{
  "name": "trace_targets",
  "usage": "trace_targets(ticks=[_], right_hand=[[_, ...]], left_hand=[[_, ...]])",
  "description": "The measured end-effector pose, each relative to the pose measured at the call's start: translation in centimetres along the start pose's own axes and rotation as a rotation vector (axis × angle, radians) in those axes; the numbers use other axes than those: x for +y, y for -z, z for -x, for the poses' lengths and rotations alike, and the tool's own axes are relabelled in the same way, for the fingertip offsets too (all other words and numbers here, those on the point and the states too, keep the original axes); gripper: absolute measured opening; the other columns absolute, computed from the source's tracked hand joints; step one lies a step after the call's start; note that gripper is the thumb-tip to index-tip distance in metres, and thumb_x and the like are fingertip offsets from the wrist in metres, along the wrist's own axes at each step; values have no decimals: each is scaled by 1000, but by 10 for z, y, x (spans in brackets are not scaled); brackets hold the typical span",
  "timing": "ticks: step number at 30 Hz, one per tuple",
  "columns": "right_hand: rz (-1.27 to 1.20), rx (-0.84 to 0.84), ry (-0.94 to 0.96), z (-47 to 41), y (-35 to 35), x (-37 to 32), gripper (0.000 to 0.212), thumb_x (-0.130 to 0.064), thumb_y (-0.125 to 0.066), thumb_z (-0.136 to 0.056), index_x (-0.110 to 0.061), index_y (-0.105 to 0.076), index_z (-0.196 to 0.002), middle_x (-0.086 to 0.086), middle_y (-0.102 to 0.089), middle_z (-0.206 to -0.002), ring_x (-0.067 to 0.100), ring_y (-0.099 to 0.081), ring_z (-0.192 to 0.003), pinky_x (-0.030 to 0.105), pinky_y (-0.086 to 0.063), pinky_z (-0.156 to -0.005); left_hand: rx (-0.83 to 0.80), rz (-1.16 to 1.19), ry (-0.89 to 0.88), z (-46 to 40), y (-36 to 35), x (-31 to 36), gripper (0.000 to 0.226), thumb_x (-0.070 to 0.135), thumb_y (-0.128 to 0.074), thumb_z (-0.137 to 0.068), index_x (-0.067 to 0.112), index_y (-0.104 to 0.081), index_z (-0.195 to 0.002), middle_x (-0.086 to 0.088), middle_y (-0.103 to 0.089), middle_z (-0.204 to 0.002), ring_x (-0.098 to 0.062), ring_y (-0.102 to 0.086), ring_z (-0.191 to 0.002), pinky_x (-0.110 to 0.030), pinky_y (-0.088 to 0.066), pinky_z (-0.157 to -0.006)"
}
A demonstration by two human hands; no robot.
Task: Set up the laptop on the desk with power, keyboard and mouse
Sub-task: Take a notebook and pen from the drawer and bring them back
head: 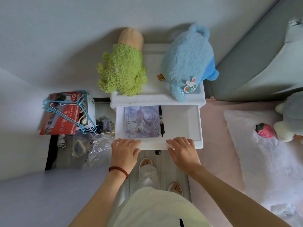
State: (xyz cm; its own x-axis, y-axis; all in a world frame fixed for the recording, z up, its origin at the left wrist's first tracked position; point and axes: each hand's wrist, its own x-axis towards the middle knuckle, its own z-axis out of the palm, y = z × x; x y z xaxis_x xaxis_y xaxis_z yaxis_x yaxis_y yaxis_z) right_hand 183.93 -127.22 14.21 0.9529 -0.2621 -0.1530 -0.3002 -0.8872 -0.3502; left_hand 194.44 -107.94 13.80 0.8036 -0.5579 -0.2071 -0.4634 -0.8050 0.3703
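now both hands, left hand [125, 152] and right hand [183, 152], fingers spread flat on open drawer [195, 125] front edge; pen [161, 121] lengthwise inside.

A white nightstand [157, 97] stands against a plain pale wall [65, 30]. Right of the nightstand: a bed with pink sheet [216, 128], white fluffy pillow [262, 153] and grey padded headboard [255, 63]. Left of the nightstand: a cluttered gap with a box [89, 108] and blue hangers [68, 110]. Below it, grey striped floor [165, 163]. Lighting is soft and even.
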Motion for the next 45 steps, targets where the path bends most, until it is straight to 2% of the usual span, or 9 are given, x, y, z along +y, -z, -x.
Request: trace_targets(ticks=[7,11,16,19,23,29,34,39,45], right_hand=[[-40,-30,-5,15,-6,-1,13,-12,-72,-74,-14,-70,-87,3,-69,-77,26,-65,-70,40,-50,-67],[-88,-140,-174,-15,-8,-4,25,-23,-47,-92,-16,-62,-111,3,-68,-103,24,-61,-96,38,-42,-87],[-46,-227,-427,-68,-30,-8,34,-31,-41,-94,-11,-54,-118,7,-62,-117,26,-54,-108,40,-40,-93],[48,-337,-535,-88,-47,-10,36,-33,-44,-91,-8,-50,-116,10,-60,-117,28,-53,-109,42,-39,-91],[103,-365,-557,-97,-65,-11,28,-28,-47,-90,-8,-52,-109,8,-63,-108,26,-56,-102,40,-38,-86],[88,-341,-558,-100,-68,-7,26,-17,-50,-87,-5,-51,-110,12,-63,-110,29,-56,-104,39,-41,-85],[-61,-273,-618,-101,-70,-13,14,-19,-41,-92,-8,-41,-100,13,-67,-97,32,-63,-90,34,-37,-70],[-125,-273,-692,-98,-62,-11,6,-12,-37,-91,-9,-34,-95,17,-65,-99,37,-61,-92,34,-36,-63],[-258,-364,-735,-98,-47,-7,25,-9,-36,-90,-3,-38,-113,21,-59,-112,39,-56,-102,36,-36,-71]], left_hand=[[-29,18,-12,24,-6,2,25,15,-81,-63,20,-72,-85,3,-72,-79,-21,-67,-77,-43,-47,-83],[-16,138,58,2,-5,6,22,16,-63,-80,13,-67,-102,-7,-66,-108,-27,-59,-101,-40,-44,-90],[-128,157,389,-53,-25,19,54,24,-46,-91,8,-27,-139,-16,-29,-147,-30,-25,-136,-41,-34,-108],[-229,4,471,-71,-45,20,73,37,-51,-88,14,-9,-144,-18,-8,-153,-35,-13,-139,-44,-33,-107],[-304,-141,470,-84,-68,18,94,50,-61,-79,29,3,-143,-22,4,-152,-41,-12,-137,-47,-28,-106],[-301,-200,470,-91,-76,18,99,44,-69,-75,30,1,-143,-22,2,-150,-44,-17,-133,-45,-27,-106],[-138,79,583,-96,-68,13,85,27,-76,-71,34,-23,-137,-16,-11,-147,-38,-26,-126,-48,-30,-103],[-63,204,657,-94,-61,17,83,23,-72,-76,21,-19,-141,-17,-39,-136,-37,-36,-121,-46,-33,-100],[74,456,641,-89,-35,32,65,8,-56,-87,15,-20,-141,-18,-35,-129,-37,-54,-102,-41,-45,-86]])
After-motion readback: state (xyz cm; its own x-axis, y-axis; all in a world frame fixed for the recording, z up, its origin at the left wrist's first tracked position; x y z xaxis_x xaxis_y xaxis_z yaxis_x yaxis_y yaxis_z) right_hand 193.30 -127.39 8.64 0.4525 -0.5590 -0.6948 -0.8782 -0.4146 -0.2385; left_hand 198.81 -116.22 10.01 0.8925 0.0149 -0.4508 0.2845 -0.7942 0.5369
